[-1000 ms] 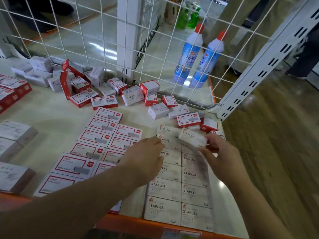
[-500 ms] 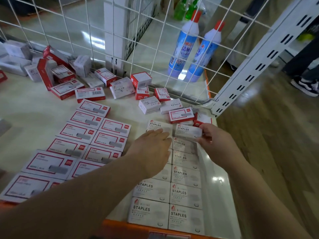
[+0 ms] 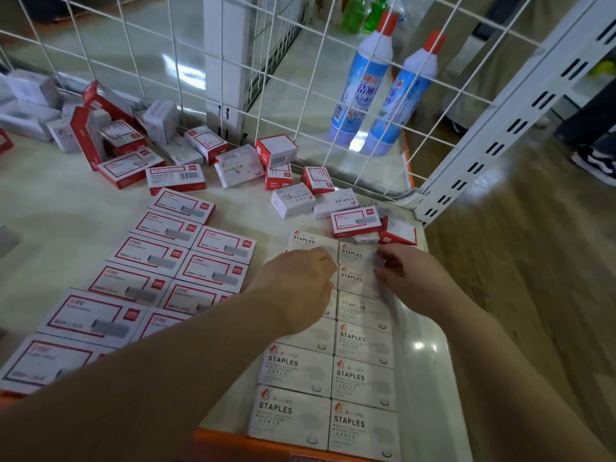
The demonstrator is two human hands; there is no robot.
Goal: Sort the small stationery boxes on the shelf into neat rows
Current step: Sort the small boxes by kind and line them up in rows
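Note:
Two columns of white STAPLES boxes [image 3: 361, 375] run from the shelf's front edge toward the back. Left of them lie two columns of red-framed boxes [image 3: 150, 255]. My left hand [image 3: 300, 281] rests on the left white column, its fingertips touching the farthest box [image 3: 308, 240] there. My right hand [image 3: 405, 275] pinches the right end of the farthest box in the right white column [image 3: 353, 253], which lies flat in line with the others. A jumble of unsorted red and white boxes [image 3: 240, 165] lies along the back by the wire grid.
A white wire grid [image 3: 300, 78] closes the back of the shelf [image 3: 66, 201]; a slotted upright [image 3: 506, 128] stands at the right corner. Two blue bottles [image 3: 360, 85] stand behind the grid. More loose boxes [image 3: 363, 221] lie just beyond my hands. The orange front edge [image 3: 220, 440] is near me.
The white box my right hand carried has come down flat at the far end of the right column. My left hand has slid forward onto the left column's farthest box.

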